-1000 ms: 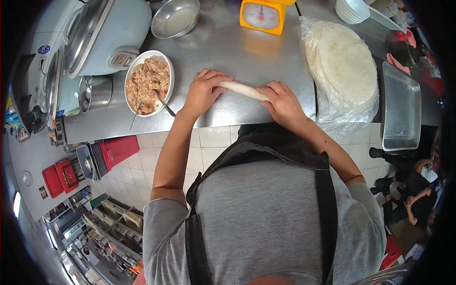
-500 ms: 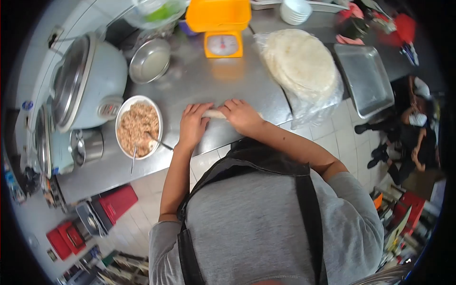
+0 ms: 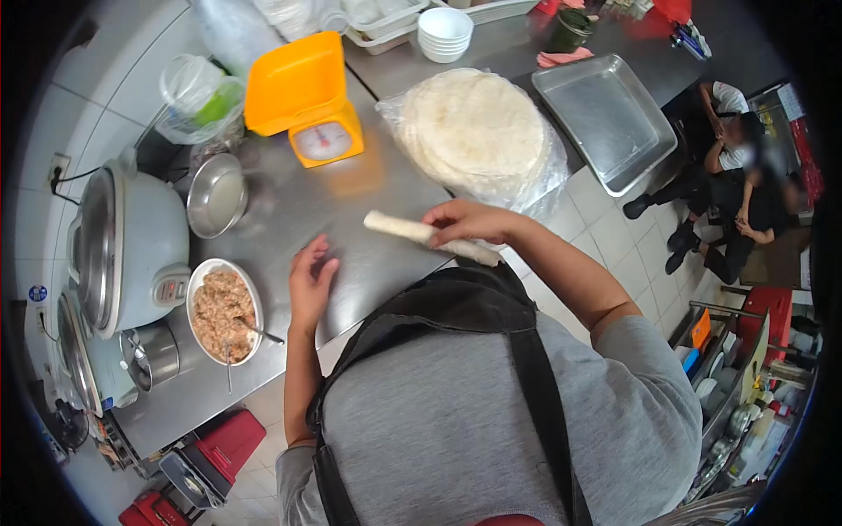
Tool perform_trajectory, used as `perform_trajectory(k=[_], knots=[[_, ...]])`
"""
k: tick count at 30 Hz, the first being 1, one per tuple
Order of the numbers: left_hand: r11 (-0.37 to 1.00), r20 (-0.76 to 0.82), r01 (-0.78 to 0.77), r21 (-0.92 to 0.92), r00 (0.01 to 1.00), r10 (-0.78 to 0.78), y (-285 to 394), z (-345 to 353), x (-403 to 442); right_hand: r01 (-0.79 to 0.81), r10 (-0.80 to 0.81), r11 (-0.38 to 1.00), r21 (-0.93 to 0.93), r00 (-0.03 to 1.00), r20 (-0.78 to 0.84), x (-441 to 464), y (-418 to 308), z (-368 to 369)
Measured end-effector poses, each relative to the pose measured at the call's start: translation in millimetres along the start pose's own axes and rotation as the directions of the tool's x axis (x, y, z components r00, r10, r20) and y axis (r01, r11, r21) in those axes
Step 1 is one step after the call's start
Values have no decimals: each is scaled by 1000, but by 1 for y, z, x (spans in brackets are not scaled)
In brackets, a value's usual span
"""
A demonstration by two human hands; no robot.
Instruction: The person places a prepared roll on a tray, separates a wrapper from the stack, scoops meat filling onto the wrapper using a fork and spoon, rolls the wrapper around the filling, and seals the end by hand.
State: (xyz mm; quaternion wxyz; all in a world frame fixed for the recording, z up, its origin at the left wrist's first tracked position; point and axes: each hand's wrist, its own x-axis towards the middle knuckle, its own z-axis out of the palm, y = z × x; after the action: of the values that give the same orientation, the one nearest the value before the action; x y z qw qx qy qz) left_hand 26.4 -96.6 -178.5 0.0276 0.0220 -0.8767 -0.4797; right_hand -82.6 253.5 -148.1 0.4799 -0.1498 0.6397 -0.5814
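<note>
My right hand [image 3: 460, 221] grips a long pale roll of wrapper [image 3: 395, 226] near its middle, tilted over the front edge of the steel table [image 3: 351, 263]. Apart from it, my left hand [image 3: 310, 279] hovers over the table with fingers spread and nothing in them. To its left stands a white oval bowl [image 3: 258, 302] of pinkish-brown filling [image 3: 219, 316] with two metal utensils in it. Beyond my right hand, a stack of round white wrappers [image 3: 474, 123] lies on a clear plastic bag.
An orange scale [image 3: 324, 140] and a metal bowl [image 3: 217, 195] stand toward the back. A big cooker [image 3: 149, 237] is at left. A metal tray [image 3: 605, 123] sits at right, beside stacked white bowls [image 3: 444, 35]. Two people [image 3: 737, 184] sit to the right.
Both hands were together on the roll at the table. The left has let go and moved away; the right has lifted the roll toward the right. The view has turned.
</note>
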Motion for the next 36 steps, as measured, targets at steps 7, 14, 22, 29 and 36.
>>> perform_trajectory(k=[7,14,22,29,36], knots=[[964,-386,93,-250,904,-187,-23,48,3,239,-243,969,-63,872,-425,-148,-41,-117],[994,-475,92,55,878,-55,-31,51,7,-106,-279,918,-383,517,-810,-198,-15,-249],[962,-530,195,190,845,-67,-12,55,9,-274,-278,787,-553,643,-714,-157,53,-278],[935,-513,194,297,858,-15,-14,54,10,-174,-313,825,-538,652,-691,-152,42,-280],[921,-537,215,325,844,-8,-12,55,11,-247,-318,793,-557,612,-724,-129,51,-289]])
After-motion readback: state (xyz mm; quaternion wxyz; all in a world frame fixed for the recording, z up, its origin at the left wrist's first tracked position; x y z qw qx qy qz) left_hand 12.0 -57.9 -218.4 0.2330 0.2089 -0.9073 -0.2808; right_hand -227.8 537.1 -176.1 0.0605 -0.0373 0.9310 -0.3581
